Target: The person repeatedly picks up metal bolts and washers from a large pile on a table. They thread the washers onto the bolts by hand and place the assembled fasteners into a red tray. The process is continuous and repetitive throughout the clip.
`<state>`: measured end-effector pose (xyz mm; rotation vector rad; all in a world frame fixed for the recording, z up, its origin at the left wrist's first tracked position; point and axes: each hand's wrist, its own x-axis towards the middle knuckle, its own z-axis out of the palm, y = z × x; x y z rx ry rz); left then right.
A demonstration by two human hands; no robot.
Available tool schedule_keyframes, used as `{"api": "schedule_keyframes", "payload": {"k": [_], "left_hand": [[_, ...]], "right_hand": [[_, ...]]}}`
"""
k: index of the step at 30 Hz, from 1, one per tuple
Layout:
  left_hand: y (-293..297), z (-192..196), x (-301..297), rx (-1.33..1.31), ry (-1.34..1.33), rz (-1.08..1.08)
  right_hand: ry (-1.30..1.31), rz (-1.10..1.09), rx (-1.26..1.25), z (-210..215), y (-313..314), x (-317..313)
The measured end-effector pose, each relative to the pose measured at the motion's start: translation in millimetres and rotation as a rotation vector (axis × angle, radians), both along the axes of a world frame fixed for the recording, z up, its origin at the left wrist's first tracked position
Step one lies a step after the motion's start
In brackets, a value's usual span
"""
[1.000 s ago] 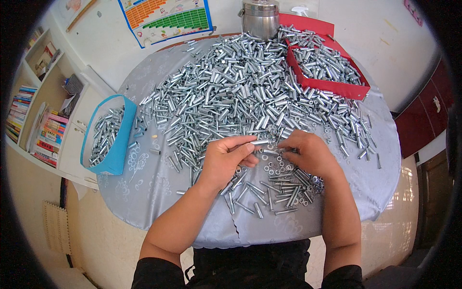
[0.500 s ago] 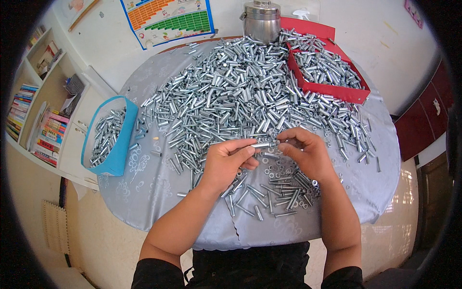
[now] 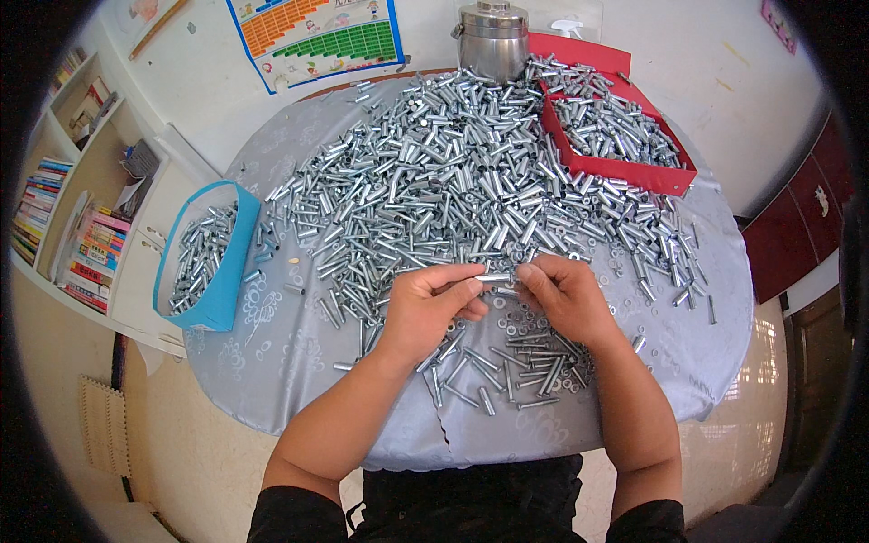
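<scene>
My left hand (image 3: 433, 306) pinches a shiny metal expansion bolt (image 3: 496, 278) between thumb and fingers, holding it level above the table. At the bolt's right end, the thumb and fingertips of my right hand (image 3: 568, 300) close on it; whether a nut or washer sits there is hidden by the fingers. Below and between my hands lie loose bolts (image 3: 536, 371), along with metal sleeves, nuts and washers. Just beyond them spreads a large heap of metal sleeves and bolts (image 3: 434, 172).
A blue bin (image 3: 222, 308) of metal pieces stands at the left. A red box (image 3: 625, 169) full of them is at the back right, beside a steel pot (image 3: 493, 45). Underneath is a round table with a grey cloth (image 3: 299, 380). A bookshelf (image 3: 100, 217) stands farther left.
My right hand has moved slightly left and down, its fingers now closed at the bolt's right end. My left hand stays nearly in place with the bolt.
</scene>
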<state>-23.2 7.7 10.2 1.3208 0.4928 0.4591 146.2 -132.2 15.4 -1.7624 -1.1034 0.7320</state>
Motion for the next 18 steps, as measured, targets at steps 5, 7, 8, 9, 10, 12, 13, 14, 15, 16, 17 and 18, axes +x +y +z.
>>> {"api": "schedule_keyframes", "payload": {"k": [5, 7, 8, 9, 10, 12, 13, 14, 15, 16, 17, 18], "left_hand": [[0.4, -1.4, 1.0, -0.026, -0.012, -0.002], [0.8, -2.7, 0.9, -0.033, -0.019, 0.002], [0.7, -3.0, 0.5, -0.033, -0.023, 0.002], [0.8, -3.2, 0.5, -0.033, -0.026, 0.003], [0.5, -3.2, 0.4, -0.034, -0.020, 0.005], [-0.5, -2.8, 0.6, -0.037, -0.010, 0.007], [-0.2, -3.5, 0.7, -0.039, -0.021, 0.005], [0.5, -4.9, 0.8, -0.042, -0.033, 0.003], [1.0, -5.7, 0.5, -0.044, -0.045, 0.004], [1.0, -5.1, 0.2, -0.039, -0.039, 0.007], [0.9, -3.9, 0.0, -0.035, -0.033, 0.010], [0.5, -2.8, 0.3, -0.032, -0.026, 0.010]], "right_hand": [[0.114, -0.152, 0.253, 7.4, 6.1, -14.9], [0.085, -0.127, 0.274, 8.1, 5.1, -14.8], [0.042, -0.080, 0.217, 3.6, 1.2, -7.4], [-0.001, -0.032, 0.160, 1.2, -0.6, -3.1], [0.015, -0.037, 0.125, 2.3, -0.5, -3.2], [0.047, -0.048, 0.055, 5.9, -0.7, -4.5], [0.083, -0.076, 0.147, 6.1, 1.3, -8.1], [0.119, -0.104, 0.240, 6.1, 4.5, -13.9], [0.104, -0.097, 0.248, 5.2, 5.0, -13.4], [0.091, -0.090, 0.256, 3.9, 5.2, -13.2], [0.027, -0.051, 0.179, 0.6, 1.7, -6.4], [-0.037, -0.015, 0.101, -1.1, -0.6, -2.5]]}}
